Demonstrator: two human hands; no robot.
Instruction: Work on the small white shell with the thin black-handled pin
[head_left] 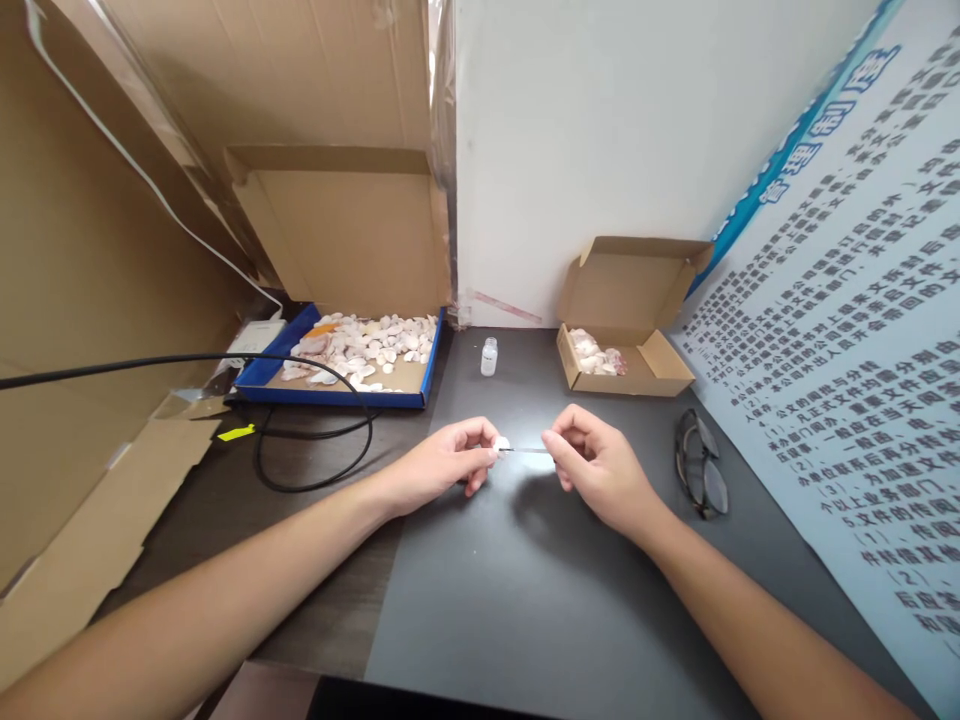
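Observation:
My left hand (457, 457) pinches a small white shell (503, 442) between thumb and fingers, above the dark mat. Opposite it, my right hand (596, 465) has its fingers closed around a thin stick-like tool (529, 451) with a dark tip. The tip points left and meets the shell or lies right beside it; which one, I cannot tell. Behind my hands a small glass bottle (489, 358) stands upright, with a whitish content and a tiny label. The tool's far end is hidden in my right hand.
A blue-edged box (337, 395) full of loose shells (375, 340) lies open at the back left. At the back right, a small cardboard box (667, 372) holds more shells. Glasses (701, 465) rest on the right. A black cable (315, 488) loops on the left.

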